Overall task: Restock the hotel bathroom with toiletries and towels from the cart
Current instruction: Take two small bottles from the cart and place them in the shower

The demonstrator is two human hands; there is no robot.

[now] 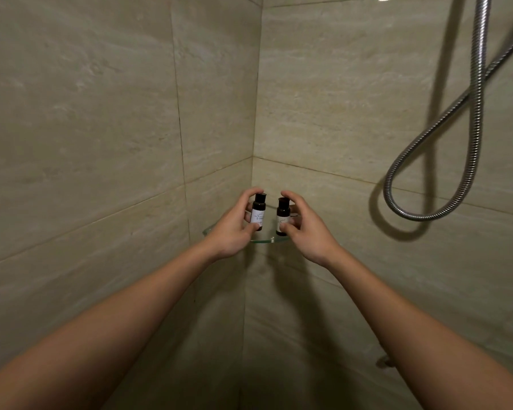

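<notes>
Two small dark toiletry bottles with white labels and black caps stand upright at a glass corner shelf [262, 240] in the shower corner. My left hand [234, 229] grips the left bottle [259, 211], forefinger on its cap and thumb near its base. My right hand [305, 227] grips the right bottle [282, 216] the same way. The bottles are a little apart from each other. Whether their bases touch the glass I cannot tell.
Beige tiled walls meet in the corner behind the shelf. A chrome shower hose [468, 137] hangs in a loop on the right wall. A small metal fitting [384, 362] sticks out of the lower right wall.
</notes>
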